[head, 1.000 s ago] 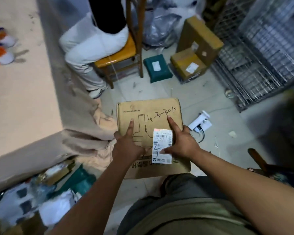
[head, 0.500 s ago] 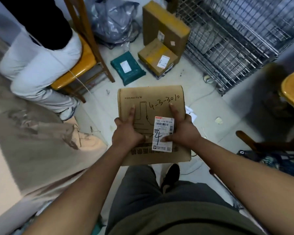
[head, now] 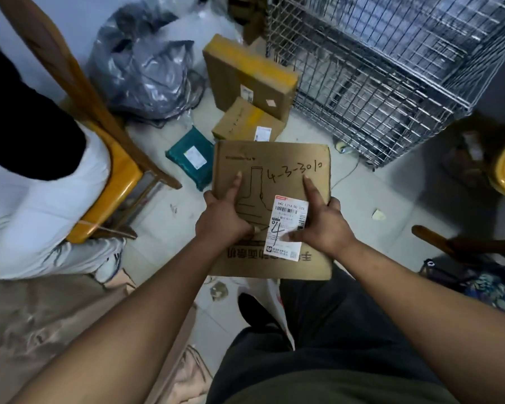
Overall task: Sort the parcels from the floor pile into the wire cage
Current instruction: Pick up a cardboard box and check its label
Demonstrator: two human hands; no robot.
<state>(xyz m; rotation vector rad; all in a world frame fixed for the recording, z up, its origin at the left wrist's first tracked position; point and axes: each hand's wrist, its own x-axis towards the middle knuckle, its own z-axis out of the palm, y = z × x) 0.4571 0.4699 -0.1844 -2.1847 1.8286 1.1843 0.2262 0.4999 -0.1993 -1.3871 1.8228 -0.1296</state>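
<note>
While I'm holding the flat brown cardboard box [head: 274,161] in mid-air, left hand [head: 222,220] and right hand [head: 321,225] each clamped on a side edge, forefingers flat on top, the silver wire cage [head: 391,68] sits far right. Grip looks shallow, so swinging it over fast could drop it on the floor parcels [head: 247,123].

Three cardboard boxes, namely the held box [head: 271,170], a large floor box [head: 245,74] and a small floor box [head: 242,121], one teal mailer [head: 191,157], one grey plastic bag [head: 146,71], one wire cage [head: 391,68], one wooden chair [head: 120,182], one seated person [head: 41,199]
</note>
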